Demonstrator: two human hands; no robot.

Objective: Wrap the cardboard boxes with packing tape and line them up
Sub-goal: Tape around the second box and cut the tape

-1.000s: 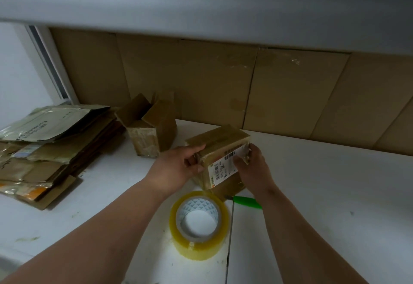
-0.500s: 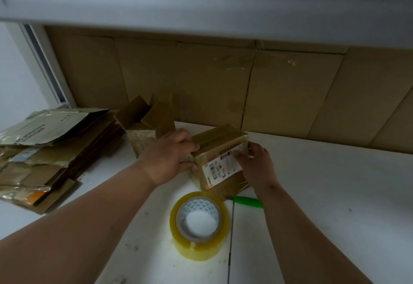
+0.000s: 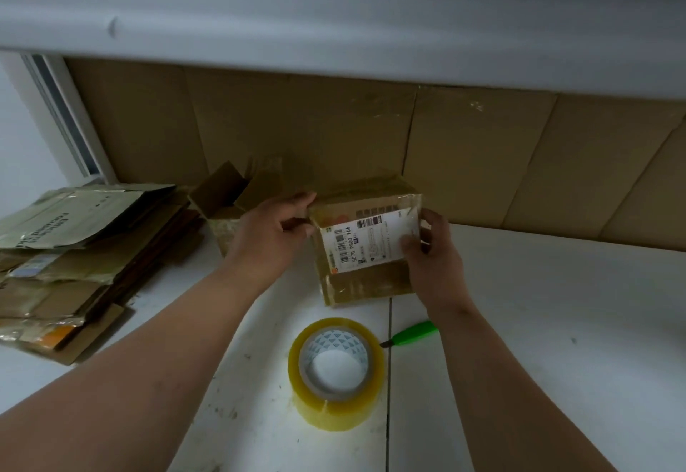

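A small taped cardboard box with a white shipping label facing me stands on the white table. My left hand grips its upper left corner between thumb and fingers. My right hand holds the box's right edge, thumb on the label. A yellowish roll of packing tape lies flat on the table just in front of the box. Behind my left hand sits a second cardboard box with its flaps open.
A stack of flattened cardboard and mailers fills the left of the table. A green-handled cutter lies beside the tape, partly under my right forearm. Cardboard sheets line the back wall. A shelf overhangs above.
The box has been turned so its labelled face now points toward me, and both hands shifted their grip on its sides. The tape roll and cutter stayed put.
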